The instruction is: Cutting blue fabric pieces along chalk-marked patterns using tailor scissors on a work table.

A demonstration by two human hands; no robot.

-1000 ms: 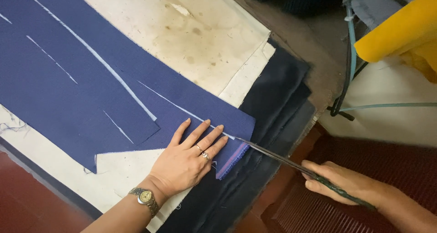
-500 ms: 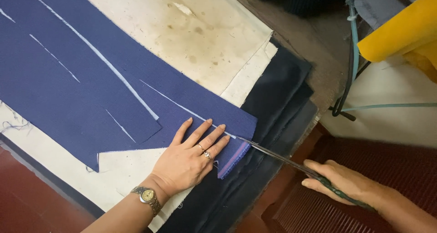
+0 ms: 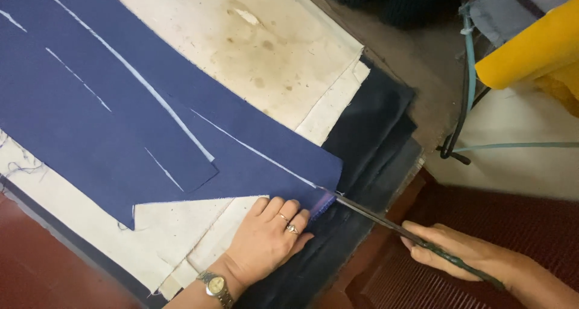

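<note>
- wristwatch [image 3: 215, 285] on the left wrist, at the heel end of the hand, away from the fingers
- left hand [image 3: 265, 239] lies palm down, fingers [image 3: 283, 209] pressed close together and flat, pinching nothing; two rings [image 3: 291, 224] on them; fingertips touch the lower edge of the blue cloth [image 3: 181, 122] and pin it near its corner
- blue cloth: flat, dark blue, frayed cut edges, spreads up and away from the fingertips over an off-white stained underlay [image 3: 283, 55]; several pale chalk lines on it, and one chalk line [image 3: 253, 152] ends just beyond the fingertips at the corner
- scissors [image 3: 374, 215]: long dark blades, tips meet the cloth corner right beside the left fingertips, where the chalk line ends
- step, as judged: cutting along the chalk line, only just entered at the cloth's end; most of the line looks uncut
- going on calls for blades kept on the line and cloth held flat close to the tips
- dark fabric stack [image 3: 374, 134] under the blades, beyond the fingertips
- right hand [image 3: 458, 251] wrapped shut round the scissors' handles, fingers curled; blade opening too thin to tell
</note>
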